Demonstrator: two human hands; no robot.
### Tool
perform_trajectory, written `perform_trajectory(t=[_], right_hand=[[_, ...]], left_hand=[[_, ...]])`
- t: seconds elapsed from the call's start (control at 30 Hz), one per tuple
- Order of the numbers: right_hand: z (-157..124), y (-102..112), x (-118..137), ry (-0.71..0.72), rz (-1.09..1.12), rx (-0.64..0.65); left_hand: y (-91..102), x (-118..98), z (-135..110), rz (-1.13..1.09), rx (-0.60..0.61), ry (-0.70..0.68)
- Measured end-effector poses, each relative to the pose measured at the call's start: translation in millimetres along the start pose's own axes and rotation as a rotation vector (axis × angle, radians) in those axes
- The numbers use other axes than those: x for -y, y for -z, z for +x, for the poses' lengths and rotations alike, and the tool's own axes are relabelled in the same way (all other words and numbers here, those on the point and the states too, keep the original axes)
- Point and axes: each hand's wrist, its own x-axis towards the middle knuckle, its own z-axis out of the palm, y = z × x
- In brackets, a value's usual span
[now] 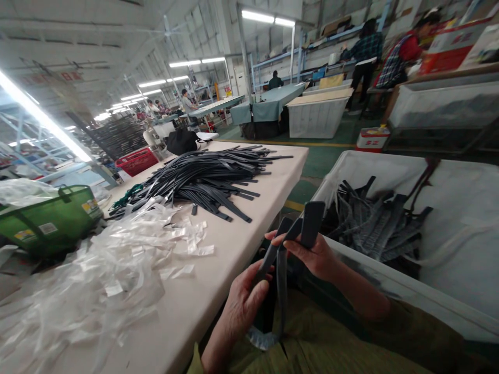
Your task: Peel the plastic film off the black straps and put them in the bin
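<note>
Apparently doubled over, though the view can't settle whether it is one piece or several, the dark strap [313, 222] sits above the lap, between both hands. The left hand [246, 295] grasps its lower length; the right hand's [320, 255] grip pinches it higher up. Light, even tension should keep it flat and untwisted. Leftward, a strap pile [202, 174] and white scraps [128, 259] lie on the tabletop [212, 285]; rightward stands a white bin [460, 208] holding more straps [384, 223].
</note>
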Motion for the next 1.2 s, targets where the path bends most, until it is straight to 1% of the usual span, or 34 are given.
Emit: perform_trajectory(t=[0.07, 0.1, 0.17, 0.23, 0.33, 0.43, 0.5, 0.57, 0.63, 0.67, 0.73, 0.8, 0.87, 0.93, 1.0, 1.07, 1.13, 1.2], right_hand=[[-2, -4, 2, 0.020, -0.059, 0.013], [-4, -6, 3, 0.036, -0.097, 0.032], [-7, -8, 3, 0.058, -0.158, 0.057], [-12, -7, 4, 0.027, -0.169, 0.018], [-21, 3, 6, -0.044, -0.202, -0.075], [-31, 20, 11, -0.036, -0.297, -0.159], [-36, 33, 15, -0.032, -0.350, -0.225], [-39, 48, 20, -0.042, -0.392, -0.259], [-38, 68, 25, -0.046, -0.463, -0.311], [-37, 82, 29, -0.038, -0.522, -0.367], [-32, 117, 41, -0.007, -0.672, -0.527], [-25, 158, 56, 0.036, -0.814, -0.670], [-17, 199, 67, 0.066, -0.902, -0.732], [-8, 236, 69, 0.062, -0.957, -0.731], [-2, 263, 54, 0.007, -1.000, -0.700], [0, 281, 24, -0.091, -1.055, -0.654], [-6, 288, -14, -0.210, -1.111, -0.610], [-19, 288, -53, -0.325, -1.152, -0.572]], left_hand=[[-6.1, -4, 11, 0.053, -0.035, -0.077], [-10.6, -3, 15, 0.074, -0.058, -0.086], [-20.8, 1, 22, 0.125, -0.100, -0.062], [-30.5, 9, 24, 0.212, -0.107, -0.039], [-42.2, 25, 20, 0.427, -0.058, -0.060], [-52.2, 41, 13, 0.583, 0.051, -0.084], [-58.2, 49, 11, 0.606, 0.119, -0.085], [-62.0, 54, 10, 0.537, 0.154, -0.083], [-61.4, 57, 10, 0.396, 0.144, -0.079], [-59.2, 60, 10, 0.327, 0.117, -0.059], [-51.4, 68, 8, 0.232, 0.045, 0.028], [-40.8, 79, 4, 0.198, -0.030, 0.128], [-29.6, 90, -1, 0.193, -0.073, 0.187], [-19.2, 98, -7, 0.205, -0.104, 0.212], [-10.7, 104, -13, 0.212, -0.130, 0.234], [-4.6, 109, -19, 0.206, -0.156, 0.243], [-0.8, 117, -25, 0.205, -0.219, 0.235], [1.5, 130, -31, 0.211, -0.305, 0.223]])
